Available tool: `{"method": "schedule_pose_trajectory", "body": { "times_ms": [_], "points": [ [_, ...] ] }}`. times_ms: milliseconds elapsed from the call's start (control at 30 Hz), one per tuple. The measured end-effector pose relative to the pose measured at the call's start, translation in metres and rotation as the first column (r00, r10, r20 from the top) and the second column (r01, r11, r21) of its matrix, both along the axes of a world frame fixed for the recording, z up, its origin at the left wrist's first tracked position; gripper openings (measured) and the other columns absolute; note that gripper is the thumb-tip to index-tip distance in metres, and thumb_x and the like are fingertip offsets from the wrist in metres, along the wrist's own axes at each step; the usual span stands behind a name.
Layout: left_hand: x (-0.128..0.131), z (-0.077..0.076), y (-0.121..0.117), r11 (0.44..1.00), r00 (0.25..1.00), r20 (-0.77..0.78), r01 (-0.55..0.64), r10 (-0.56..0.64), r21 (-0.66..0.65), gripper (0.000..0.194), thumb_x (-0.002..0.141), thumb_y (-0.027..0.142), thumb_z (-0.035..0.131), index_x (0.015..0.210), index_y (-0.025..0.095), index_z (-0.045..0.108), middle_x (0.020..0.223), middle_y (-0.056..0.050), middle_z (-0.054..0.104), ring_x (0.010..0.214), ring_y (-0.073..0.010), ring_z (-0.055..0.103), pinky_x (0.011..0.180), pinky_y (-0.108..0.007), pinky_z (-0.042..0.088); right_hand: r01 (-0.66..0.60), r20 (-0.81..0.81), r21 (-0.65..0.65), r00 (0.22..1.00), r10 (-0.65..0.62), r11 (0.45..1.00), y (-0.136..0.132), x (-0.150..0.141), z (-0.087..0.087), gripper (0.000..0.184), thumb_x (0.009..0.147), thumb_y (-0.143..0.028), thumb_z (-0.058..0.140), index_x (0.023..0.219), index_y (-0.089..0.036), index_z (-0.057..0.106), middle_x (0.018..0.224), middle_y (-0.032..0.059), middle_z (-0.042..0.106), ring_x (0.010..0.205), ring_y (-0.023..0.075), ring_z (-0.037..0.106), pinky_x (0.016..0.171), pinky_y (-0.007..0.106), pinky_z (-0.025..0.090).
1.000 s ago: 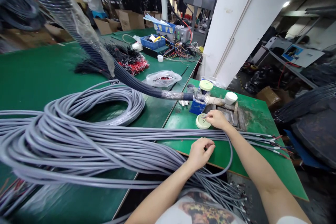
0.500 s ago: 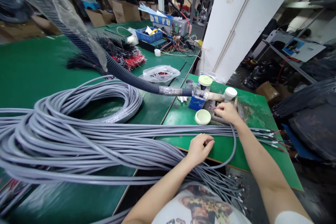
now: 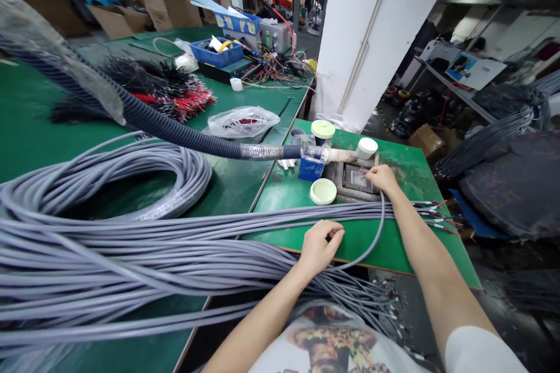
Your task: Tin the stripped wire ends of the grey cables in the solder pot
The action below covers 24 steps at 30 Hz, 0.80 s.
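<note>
My right hand (image 3: 381, 179) is closed on the end of a grey cable (image 3: 380, 227), with thin stripped wires (image 3: 363, 171) poking out to the left of my fingers. Those wires are above a dark square pot (image 3: 350, 183) with a shiny silvery patch, which looks like a solder pot. From my right hand the cable loops down towards the grey bundle. My left hand (image 3: 321, 246) rests over the bundled grey cables (image 3: 245, 256), its fingers curled and thumb near the forefinger; nothing shows in it.
A ribbed hose (image 3: 188, 134) crosses from upper left, its nozzle near the pot. Around it stand a pale dish (image 3: 323, 192), a blue box (image 3: 311, 166), a yellow-lidded jar (image 3: 322, 130) and a white-lidded tub (image 3: 367, 147). A cable coil (image 3: 188, 180) covers the left table.
My right hand has drawn slightly right and back from over the pot, so its silvery patch now shows. My left hand keeps its curled pose. The whole view has shifted.
</note>
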<state>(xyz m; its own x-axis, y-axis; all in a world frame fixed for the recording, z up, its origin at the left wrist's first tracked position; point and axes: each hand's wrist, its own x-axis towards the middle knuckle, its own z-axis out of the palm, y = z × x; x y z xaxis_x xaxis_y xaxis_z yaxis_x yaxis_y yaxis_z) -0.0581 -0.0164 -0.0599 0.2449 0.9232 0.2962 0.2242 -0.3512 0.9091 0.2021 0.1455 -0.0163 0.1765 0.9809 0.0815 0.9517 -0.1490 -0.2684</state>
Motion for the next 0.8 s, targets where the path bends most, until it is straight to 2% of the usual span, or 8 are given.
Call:
{"method": "schedule_pose_trajectory", "body": {
  "times_ms": [233, 567, 667, 800],
  "points": [
    [0.000, 0.001, 0.000, 1.000, 1.000, -0.006, -0.008, 0.008, 0.002, 0.012, 0.086, 0.022, 0.054, 0.083, 0.020, 0.066, 0.074, -0.002, 0.065, 0.071, -0.0142, 0.057, 0.069, -0.026, 0.045, 0.016, 0.034, -0.035, 0.999, -0.015, 0.999, 0.006, 0.001, -0.009, 0.022, 0.065, -0.031, 0.058, 0.070, -0.019, 0.076, 0.070, 0.0060, 0.071, 0.069, 0.0190, 0.063, 0.058, 0.024, 0.039],
    [0.000, 0.001, 0.000, 1.000, 1.000, -0.005, -0.006, 0.006, 0.003, 0.013, 0.086, 0.022, 0.054, 0.082, 0.020, 0.066, 0.074, -0.002, 0.065, 0.071, -0.0145, 0.057, 0.069, -0.026, 0.045, 0.019, 0.025, -0.026, 1.000, -0.019, 0.999, 0.007, -0.004, -0.010, 0.017, 0.064, -0.029, 0.060, 0.064, -0.021, 0.075, 0.069, 0.0061, 0.072, 0.071, 0.0192, 0.063, 0.060, 0.024, 0.040],
    [0.001, 0.002, 0.000, 1.000, 1.000, -0.001, -0.007, 0.007, 0.008, 0.013, 0.087, 0.022, 0.053, 0.083, 0.020, 0.066, 0.073, -0.002, 0.064, 0.070, -0.0144, 0.056, 0.069, -0.026, 0.045, 0.004, -0.022, 0.000, 1.000, -0.004, 1.000, 0.004, -0.006, -0.005, 0.016, 0.063, -0.026, 0.060, 0.061, -0.018, 0.074, 0.065, 0.0067, 0.070, 0.069, 0.0201, 0.063, 0.058, 0.025, 0.038],
    [0.000, 0.000, 0.000, 1.000, 1.000, 0.021, -0.014, 0.014, 0.000, 0.013, 0.085, 0.022, 0.055, 0.083, 0.020, 0.067, 0.074, -0.002, 0.065, 0.070, -0.0140, 0.056, 0.069, -0.026, 0.045, -0.039, -0.129, 0.065, 0.991, 0.047, 0.997, -0.011, -0.011, 0.012, 0.019, 0.066, -0.029, 0.059, 0.060, -0.015, 0.072, 0.059, 0.0037, 0.065, 0.063, 0.0178, 0.059, 0.055, 0.024, 0.036]
  ]
}}
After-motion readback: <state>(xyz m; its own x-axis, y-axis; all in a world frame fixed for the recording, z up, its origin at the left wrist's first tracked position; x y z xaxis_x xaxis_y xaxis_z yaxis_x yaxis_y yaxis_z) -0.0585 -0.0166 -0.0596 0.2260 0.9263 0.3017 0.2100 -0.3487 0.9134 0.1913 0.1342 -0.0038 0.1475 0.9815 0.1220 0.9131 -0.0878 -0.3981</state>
